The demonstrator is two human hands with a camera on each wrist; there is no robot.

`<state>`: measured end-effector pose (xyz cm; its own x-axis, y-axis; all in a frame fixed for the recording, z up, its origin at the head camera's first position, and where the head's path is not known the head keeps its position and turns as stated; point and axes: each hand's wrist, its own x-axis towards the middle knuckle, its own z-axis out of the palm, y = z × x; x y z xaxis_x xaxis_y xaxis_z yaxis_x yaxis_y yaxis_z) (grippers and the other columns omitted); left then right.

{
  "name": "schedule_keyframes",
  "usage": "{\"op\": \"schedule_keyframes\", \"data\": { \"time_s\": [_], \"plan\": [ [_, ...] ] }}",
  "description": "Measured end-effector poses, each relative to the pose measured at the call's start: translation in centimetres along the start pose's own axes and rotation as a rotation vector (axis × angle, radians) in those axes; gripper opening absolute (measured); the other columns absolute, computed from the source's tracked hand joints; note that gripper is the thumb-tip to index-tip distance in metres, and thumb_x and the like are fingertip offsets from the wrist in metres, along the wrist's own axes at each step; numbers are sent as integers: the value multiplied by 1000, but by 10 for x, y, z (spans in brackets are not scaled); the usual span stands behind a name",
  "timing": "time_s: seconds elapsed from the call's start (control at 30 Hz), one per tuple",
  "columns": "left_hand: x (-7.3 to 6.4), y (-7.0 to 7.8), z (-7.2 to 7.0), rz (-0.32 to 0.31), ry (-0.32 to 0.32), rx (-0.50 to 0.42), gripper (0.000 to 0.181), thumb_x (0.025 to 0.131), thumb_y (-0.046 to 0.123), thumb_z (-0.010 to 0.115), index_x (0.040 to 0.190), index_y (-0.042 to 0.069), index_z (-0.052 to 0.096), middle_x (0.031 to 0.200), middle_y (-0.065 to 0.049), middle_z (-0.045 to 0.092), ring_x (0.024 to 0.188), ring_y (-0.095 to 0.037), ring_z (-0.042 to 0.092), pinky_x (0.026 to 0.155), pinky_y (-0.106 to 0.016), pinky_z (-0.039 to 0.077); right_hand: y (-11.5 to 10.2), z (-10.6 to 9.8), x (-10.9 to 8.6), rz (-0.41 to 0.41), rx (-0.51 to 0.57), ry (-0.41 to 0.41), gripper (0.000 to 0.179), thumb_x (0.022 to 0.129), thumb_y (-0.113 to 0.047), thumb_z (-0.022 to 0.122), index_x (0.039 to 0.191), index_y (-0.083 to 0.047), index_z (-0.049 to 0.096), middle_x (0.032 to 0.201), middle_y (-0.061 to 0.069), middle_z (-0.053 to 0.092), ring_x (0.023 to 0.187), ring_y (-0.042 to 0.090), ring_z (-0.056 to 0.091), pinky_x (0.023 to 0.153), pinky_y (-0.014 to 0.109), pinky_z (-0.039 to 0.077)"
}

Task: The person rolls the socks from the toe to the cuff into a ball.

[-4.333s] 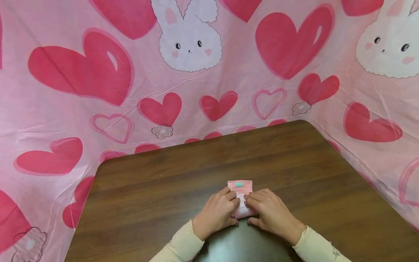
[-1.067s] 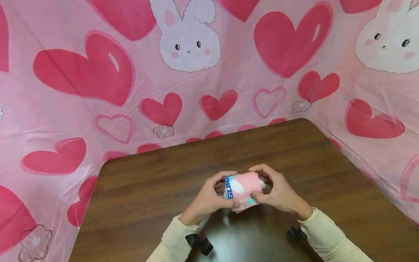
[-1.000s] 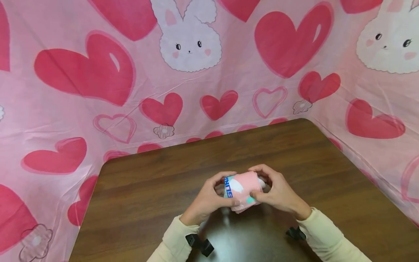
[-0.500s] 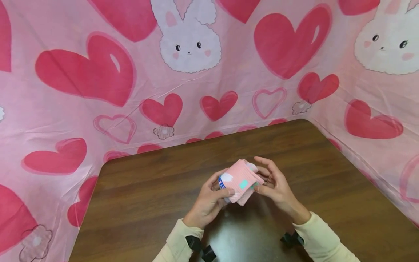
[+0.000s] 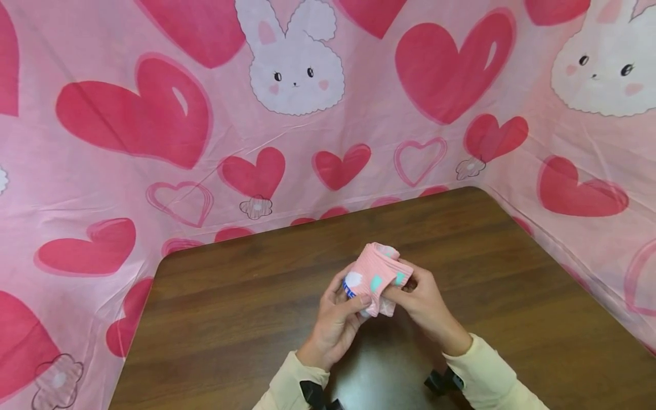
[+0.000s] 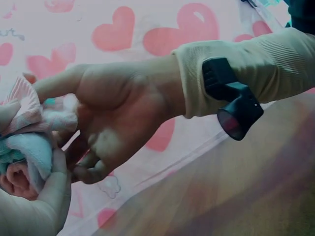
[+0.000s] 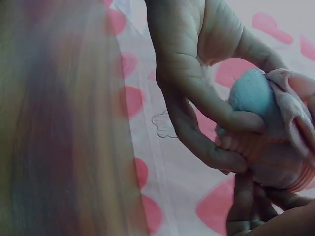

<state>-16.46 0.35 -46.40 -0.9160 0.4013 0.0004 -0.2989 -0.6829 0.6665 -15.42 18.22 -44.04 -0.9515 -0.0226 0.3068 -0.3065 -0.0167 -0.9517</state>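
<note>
A folded bundle of pink ribbed socks (image 5: 371,267) with mint patches, a white spot and blue lettering is held up over the table between both hands. My left hand (image 5: 330,324) grips its left side, thumb across the front and fingers behind. With my right hand (image 5: 427,299) I pinch the right edge, the thumb tucked in at the cuff, which flares outward. In the left wrist view a rolled pink end shows inside a pale blue fold of the socks (image 6: 32,147). A rounded pale blue part of the socks (image 7: 251,93) bulges beside the fingers in the right wrist view.
The dark wooden table (image 5: 246,307) has rounded far corners. A pink cloth backdrop (image 5: 369,125) with hearts and rabbit faces rises behind it and along both sides. A black wrist camera (image 5: 443,380) hangs under the right sleeve.
Earlier both hands lay over the socks on the table. Since then they have been lifted and turned, and over the last half second the right thumb has moved into the cuff, spreading it.
</note>
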Motion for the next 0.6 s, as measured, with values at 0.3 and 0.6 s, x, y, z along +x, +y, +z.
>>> {"op": "schedule_keyframes", "data": {
  "time_s": [0.3,0.6],
  "plan": [
    [-1,5,-1,52,-23,246,71,83,-2,79,147,9,49,137,-16,51,114,-27,58,86,-38,55,7,7,5,-42,-127,176,29,81,5,75,110,9,68,92,5,71,77,13,63,69,25,55],
    [-3,14,12,685,59,1172,58,76,30,90,129,24,68,118,3,57,111,-21,46,84,-48,36,9,1,7,-140,-532,292,39,64,-9,92,95,-6,69,82,2,68,67,15,58,57,24,49]
  ]
}}
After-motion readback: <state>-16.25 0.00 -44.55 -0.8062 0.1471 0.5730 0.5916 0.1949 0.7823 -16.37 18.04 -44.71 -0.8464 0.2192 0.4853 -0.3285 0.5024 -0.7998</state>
